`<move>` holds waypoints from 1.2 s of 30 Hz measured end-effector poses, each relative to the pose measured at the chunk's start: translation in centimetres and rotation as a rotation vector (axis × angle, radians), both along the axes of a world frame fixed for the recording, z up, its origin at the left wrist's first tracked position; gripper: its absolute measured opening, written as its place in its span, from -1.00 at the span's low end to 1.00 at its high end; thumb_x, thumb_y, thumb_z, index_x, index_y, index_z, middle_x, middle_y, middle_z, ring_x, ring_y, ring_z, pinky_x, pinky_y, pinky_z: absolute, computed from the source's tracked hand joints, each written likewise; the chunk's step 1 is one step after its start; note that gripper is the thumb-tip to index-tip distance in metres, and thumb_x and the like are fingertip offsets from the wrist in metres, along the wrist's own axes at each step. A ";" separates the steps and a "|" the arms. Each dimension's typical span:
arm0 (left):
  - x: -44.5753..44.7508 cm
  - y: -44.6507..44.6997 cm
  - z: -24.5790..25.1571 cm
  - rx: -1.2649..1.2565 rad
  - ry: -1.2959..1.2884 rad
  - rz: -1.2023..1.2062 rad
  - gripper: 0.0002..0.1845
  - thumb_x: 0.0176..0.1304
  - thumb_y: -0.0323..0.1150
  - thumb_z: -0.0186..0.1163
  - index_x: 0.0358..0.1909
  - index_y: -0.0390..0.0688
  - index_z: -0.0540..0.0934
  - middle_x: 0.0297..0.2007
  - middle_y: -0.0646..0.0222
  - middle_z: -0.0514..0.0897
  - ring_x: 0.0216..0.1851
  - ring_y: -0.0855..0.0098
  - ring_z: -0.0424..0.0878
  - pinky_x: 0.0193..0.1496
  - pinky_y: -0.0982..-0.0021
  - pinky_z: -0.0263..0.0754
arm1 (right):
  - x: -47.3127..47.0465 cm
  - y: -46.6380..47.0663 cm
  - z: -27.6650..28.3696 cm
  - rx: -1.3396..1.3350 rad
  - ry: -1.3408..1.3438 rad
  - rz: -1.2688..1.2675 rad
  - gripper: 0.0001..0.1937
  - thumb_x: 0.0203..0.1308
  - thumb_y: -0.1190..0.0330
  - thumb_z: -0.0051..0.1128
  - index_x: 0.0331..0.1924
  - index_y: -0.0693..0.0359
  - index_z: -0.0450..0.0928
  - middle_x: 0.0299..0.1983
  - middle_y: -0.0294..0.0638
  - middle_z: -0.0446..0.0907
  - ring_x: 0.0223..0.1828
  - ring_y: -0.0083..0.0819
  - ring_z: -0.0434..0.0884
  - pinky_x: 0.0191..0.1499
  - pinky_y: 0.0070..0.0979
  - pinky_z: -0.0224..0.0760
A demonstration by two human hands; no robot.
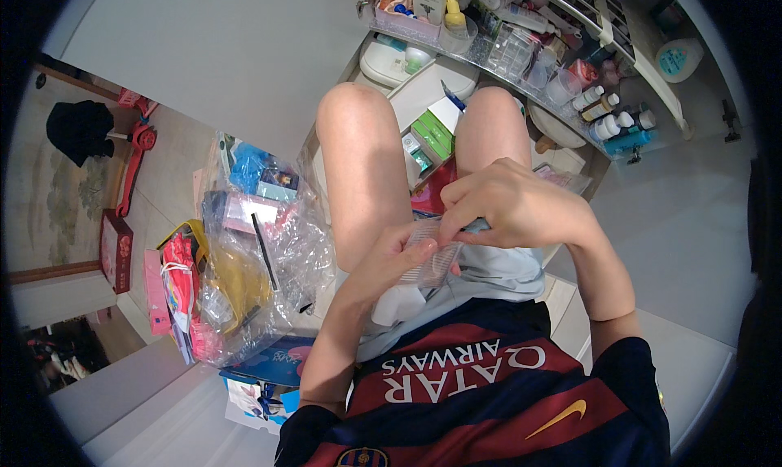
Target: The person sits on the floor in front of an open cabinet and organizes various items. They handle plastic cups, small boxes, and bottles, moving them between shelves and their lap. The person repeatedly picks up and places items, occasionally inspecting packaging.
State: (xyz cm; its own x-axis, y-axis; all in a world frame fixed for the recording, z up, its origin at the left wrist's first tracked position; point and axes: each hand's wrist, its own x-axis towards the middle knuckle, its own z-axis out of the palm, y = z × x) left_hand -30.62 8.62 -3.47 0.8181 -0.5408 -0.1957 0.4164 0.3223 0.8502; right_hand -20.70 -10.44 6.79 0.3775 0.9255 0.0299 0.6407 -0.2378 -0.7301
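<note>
Over my lap, my left hand holds a small clear plastic packet with fine white stripes, its thumb lying across the front. The fingertips of my right hand pinch the packet's upper edge. What the packet contains, if anything, I cannot tell. A white piece, perhaps paper or tissue, rests on my light grey shorts just below the left hand. Between my knees stands an open box holding green cartons, partly hidden by my right leg.
A cabinet shelf ahead carries bottles, clear cups and tubs below a wire rack. Clear plastic bags with boxes and a yellow pouch cover the floor at left. A red scooter stands farther left. Grey cabinet doors flank me.
</note>
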 end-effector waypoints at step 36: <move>-0.2 0.5 0.7 0.066 0.110 0.426 -0.61 0.38 -0.22 -0.05 -0.11 -0.34 0.62 -0.28 0.35 0.68 -0.31 0.60 0.59 -0.23 0.61 0.42 | 0.0 -1.8 -0.5 -0.102 0.464 -0.415 -0.84 0.00 0.39 0.32 -0.43 0.34 0.63 -0.50 -0.27 0.60 -0.41 -0.59 0.51 -0.24 -0.61 0.38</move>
